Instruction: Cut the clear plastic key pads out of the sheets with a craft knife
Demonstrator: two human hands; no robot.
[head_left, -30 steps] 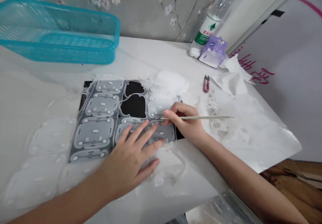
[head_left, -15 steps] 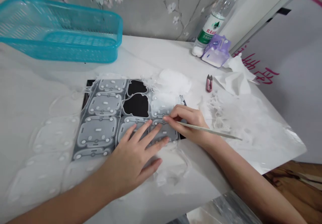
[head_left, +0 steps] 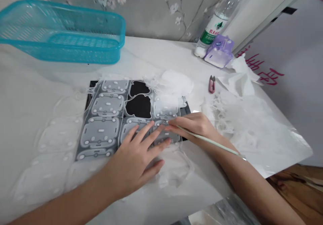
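- White bench [head_left: 156, 55]: carries all items below.
- Grey printed sheet on black backing [head_left: 101, 132]: lies mid-bench; two cut-outs at its 1 o'clock expose the black.
- Turquoise plastic basket [head_left: 63, 51]: at the sheet's 11 o'clock, well apart.
- Clear peeled film [head_left: 254, 130]: gathered at the sheet's 3 o'clock.
- Left hand [head_left: 133, 157]: fingers spread, pressed flat on the sheet's lower right.
- Right hand [head_left: 194, 125]: fingers pinching a thin stick [head_left: 209, 141], its tip on the sheet, just beside the left fingertips.
- Tissue [head_left: 242, 82]: at 2 o'clock.
- Water bottle [head_left: 214, 29]: at 1 o'clock.
- Purple packet [head_left: 219, 52]: just beside the bottle.
- Pink thread snips [head_left: 212, 84]: at 2 o'clock, near the tissue.
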